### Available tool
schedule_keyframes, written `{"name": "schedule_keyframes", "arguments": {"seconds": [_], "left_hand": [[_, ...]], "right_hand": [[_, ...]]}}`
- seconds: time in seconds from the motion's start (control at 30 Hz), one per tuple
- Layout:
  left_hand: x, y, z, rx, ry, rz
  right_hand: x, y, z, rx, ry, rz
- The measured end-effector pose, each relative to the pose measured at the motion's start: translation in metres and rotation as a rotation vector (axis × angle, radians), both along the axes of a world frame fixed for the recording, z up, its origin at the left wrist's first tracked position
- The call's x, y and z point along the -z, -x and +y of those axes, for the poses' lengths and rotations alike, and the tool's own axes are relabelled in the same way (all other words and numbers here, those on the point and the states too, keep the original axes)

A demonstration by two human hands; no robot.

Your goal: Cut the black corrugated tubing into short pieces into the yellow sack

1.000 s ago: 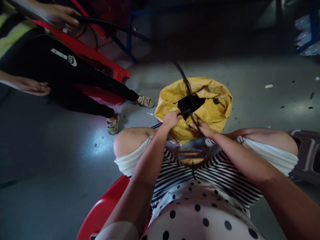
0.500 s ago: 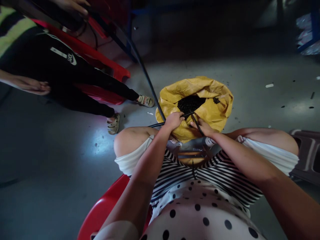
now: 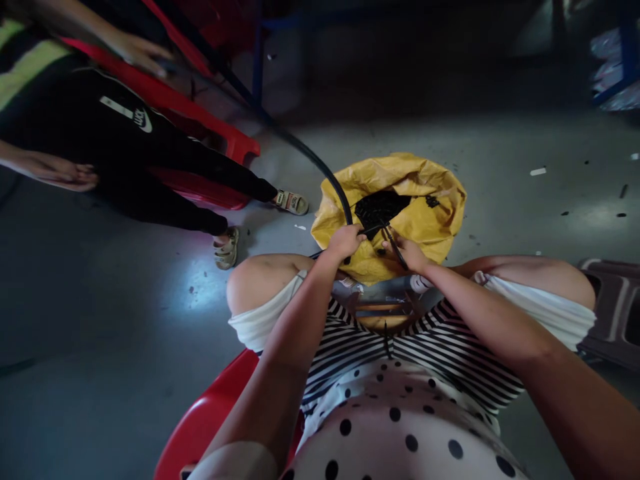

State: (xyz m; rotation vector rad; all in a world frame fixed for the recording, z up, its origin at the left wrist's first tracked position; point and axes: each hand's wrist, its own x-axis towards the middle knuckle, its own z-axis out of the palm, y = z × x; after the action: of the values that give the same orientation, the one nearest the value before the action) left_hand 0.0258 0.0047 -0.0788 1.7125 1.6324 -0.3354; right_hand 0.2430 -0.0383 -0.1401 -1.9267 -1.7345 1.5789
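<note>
My left hand (image 3: 345,243) is closed on a thin black strip (image 3: 369,231) whose end points right, over the mouth of a yellow sack (image 3: 395,172). A long black hose (image 3: 309,155) curves down from the upper left and meets this hand; whether the fingers also grip it I cannot tell. In my right hand (image 3: 411,253) is a slim dark scissors-like tool (image 3: 395,249), its tip close to the strip. Many small black pieces (image 3: 380,208) lie inside the sack, which stands between my knees.
A co-worker in black trousers (image 3: 125,133) stands at the left, one hand (image 3: 143,55) near the hose. Red stools (image 3: 240,141) are behind that person. A grey-brown stool (image 3: 613,307) is at my right. Scraps (image 3: 538,171) lie on the floor.
The long hose has swung right and now bows in a curve across the sack's left edge to my left hand. The co-worker's upper hand has come lower. My hands have barely moved.
</note>
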Motion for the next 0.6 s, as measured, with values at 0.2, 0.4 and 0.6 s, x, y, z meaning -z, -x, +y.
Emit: {"name": "schedule_keyframes", "arguments": {"seconds": [0.2, 0.4, 0.6], "left_hand": [[0.0023, 0.0042, -0.0003, -0.009, 0.011, 0.013], [0.0035, 0.0064, 0.0009, -0.008, 0.011, 0.015], [-0.0037, 0.006, 0.0031, -0.065, -0.029, 0.049]], "right_hand": [[-0.0028, -0.0003, 0.0004, -0.036, -0.009, -0.058], [-0.0035, -0.0008, -0.0009, -0.018, -0.011, -0.05], [-0.0062, -0.0034, -0.0022, -0.044, 0.02, -0.015]]}}
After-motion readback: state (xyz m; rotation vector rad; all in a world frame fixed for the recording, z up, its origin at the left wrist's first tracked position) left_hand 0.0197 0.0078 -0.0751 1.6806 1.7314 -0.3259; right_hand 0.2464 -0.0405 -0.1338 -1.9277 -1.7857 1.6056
